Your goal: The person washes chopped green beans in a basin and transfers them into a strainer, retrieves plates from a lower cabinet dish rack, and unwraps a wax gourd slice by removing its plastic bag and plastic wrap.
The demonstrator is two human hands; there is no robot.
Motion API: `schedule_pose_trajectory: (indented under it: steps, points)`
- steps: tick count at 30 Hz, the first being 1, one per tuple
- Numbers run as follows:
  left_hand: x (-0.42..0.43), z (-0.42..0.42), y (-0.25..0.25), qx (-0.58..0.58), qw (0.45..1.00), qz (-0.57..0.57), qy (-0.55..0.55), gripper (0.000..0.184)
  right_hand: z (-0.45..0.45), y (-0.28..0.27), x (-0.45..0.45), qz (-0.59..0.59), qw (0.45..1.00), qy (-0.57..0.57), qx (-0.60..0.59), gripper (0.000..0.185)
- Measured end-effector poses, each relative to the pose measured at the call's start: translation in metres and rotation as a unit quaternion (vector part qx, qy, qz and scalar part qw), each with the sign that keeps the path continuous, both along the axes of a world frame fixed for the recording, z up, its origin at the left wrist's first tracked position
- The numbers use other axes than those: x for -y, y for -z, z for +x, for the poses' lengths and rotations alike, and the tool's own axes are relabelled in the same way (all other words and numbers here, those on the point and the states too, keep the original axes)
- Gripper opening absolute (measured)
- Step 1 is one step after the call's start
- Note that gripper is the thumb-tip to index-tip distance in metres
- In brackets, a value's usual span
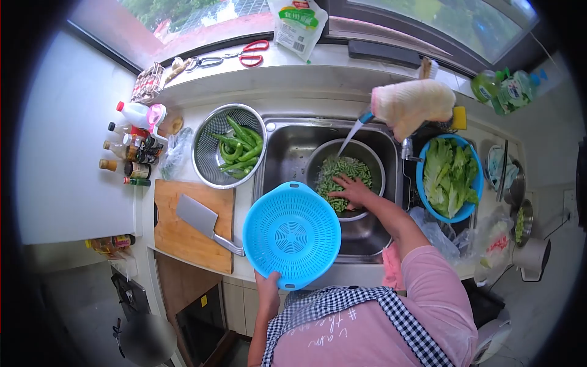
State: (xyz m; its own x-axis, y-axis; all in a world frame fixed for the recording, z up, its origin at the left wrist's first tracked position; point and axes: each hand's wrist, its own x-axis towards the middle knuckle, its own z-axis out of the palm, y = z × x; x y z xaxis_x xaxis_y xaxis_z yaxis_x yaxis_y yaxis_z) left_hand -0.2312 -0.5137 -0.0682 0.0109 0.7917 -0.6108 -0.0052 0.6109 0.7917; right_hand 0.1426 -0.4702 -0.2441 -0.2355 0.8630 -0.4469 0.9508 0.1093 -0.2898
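My left hand (268, 290) grips the near rim of a blue plastic colander (291, 235), thumb over the edge. The colander has nothing in it and hangs over the front left of the sink (283, 147). Inside the sink stands a metal bowl (378, 172) with chopped green beans (362, 171) and water. My right hand (353, 192) lies on the beans with its fingers spread. Water runs into the bowl from a faucet (366, 116) whose body is wrapped in a light cloth (413, 105).
On the left are a metal strainer (200, 160) of green peppers (243, 144), a cleaver (197, 212) on a cutting board (194, 243), and several bottles (125, 150). A blue basket (420, 183) of lettuce (450, 177) stands at right. Red-handled scissors (252, 54) lie on the sill.
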Motion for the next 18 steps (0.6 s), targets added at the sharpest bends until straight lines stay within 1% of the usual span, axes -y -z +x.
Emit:
schedule_pose_trajectory:
  steps: [2,3,6,7,10,11,14,15,18]
  points:
    - [-0.008,0.005,-0.003,0.015,0.999,-0.048,-0.004,0.055,0.010,0.014,-0.010,0.027,0.996,0.073,0.038,0.091]
    - [-0.013,0.007,0.001,0.025,0.998,-0.051,0.001,0.054,0.007,0.030,-0.012,0.033,0.978,0.198,0.055,0.084]
    - [-0.019,0.008,0.010,0.039,0.997,-0.061,0.000,0.051,-0.031,0.000,-0.019,0.040,0.954,0.297,0.021,0.075]
    - [-0.022,0.010,0.012,0.035,0.997,-0.066,-0.004,0.051,-0.029,0.009,-0.012,0.042,0.984,0.173,0.010,0.074]
    - [-0.026,0.014,0.011,0.038,0.996,-0.076,-0.008,0.051,0.009,0.025,-0.014,-0.008,0.997,0.072,0.023,0.079]
    - [-0.028,0.015,0.011,0.041,0.996,-0.078,-0.007,0.051,0.017,0.041,-0.014,0.071,0.986,0.148,0.012,0.077]
    - [-0.029,0.013,0.015,0.045,0.995,-0.086,-0.005,0.052,-0.037,0.003,-0.026,0.076,0.964,0.251,0.048,0.075]
    - [-0.028,0.012,0.017,0.038,0.996,-0.079,-0.006,0.053,-0.041,0.019,-0.021,0.050,0.986,0.157,0.023,0.075]
    - [-0.027,0.009,0.019,0.028,0.998,-0.061,-0.003,0.055,-0.010,0.017,-0.016,0.040,0.998,0.040,0.019,0.075]
